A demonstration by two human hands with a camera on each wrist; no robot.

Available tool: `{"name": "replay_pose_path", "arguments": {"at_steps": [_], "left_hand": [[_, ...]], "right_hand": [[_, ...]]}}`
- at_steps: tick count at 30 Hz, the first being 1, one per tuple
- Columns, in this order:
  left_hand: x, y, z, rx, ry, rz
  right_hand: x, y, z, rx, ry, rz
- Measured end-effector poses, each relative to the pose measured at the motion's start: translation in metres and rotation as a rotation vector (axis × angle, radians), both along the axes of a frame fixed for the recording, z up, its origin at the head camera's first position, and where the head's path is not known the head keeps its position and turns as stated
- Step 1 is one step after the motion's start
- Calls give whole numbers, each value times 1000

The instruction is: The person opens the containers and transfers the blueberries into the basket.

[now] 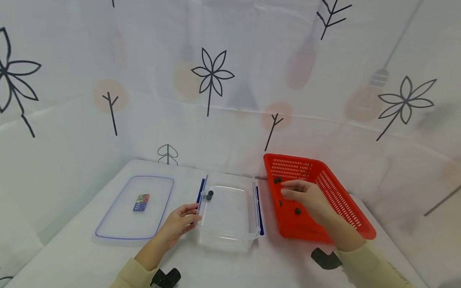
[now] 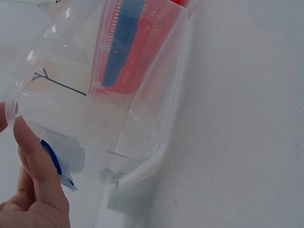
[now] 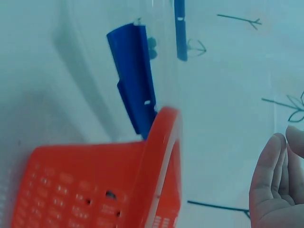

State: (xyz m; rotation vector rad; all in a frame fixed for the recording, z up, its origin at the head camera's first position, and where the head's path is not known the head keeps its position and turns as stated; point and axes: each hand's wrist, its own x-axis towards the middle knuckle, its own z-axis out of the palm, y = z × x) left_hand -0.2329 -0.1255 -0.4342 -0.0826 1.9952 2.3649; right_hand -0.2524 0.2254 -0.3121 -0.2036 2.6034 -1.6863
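Note:
My left hand (image 1: 181,220) pinches the left rim of a clear plastic box (image 1: 225,208), the rim between thumb and fingers in the left wrist view. Blue side latches (image 3: 133,76) hang off the box. Two small dark round balls (image 1: 209,197) lie inside it, toward the far left corner. Over the red plastic basket (image 1: 293,230) hovers my right hand (image 1: 306,198), its fingers fairly straight, thumb apart from them, nothing visible between. Several similar dark balls lie in the basket, one dark ball (image 1: 297,211) below the hand and others near its fingertips.
A clear lid (image 1: 119,224) with a blue edge lies flat on the left of the white table (image 1: 72,256), bearing a colourful label (image 1: 141,203). Behind the table hangs a pale cloth (image 1: 151,100) printed with flowers and twigs. The basket stands close right of the box.

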Motion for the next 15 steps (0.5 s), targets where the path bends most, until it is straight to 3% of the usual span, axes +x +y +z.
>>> {"name": "replay_pose_path", "arguments": {"at_steps": [15], "left_hand": [[3,0,4,2,-11,-12]], "right_hand": [[-5,-45,-14,-169,14,67]]}}
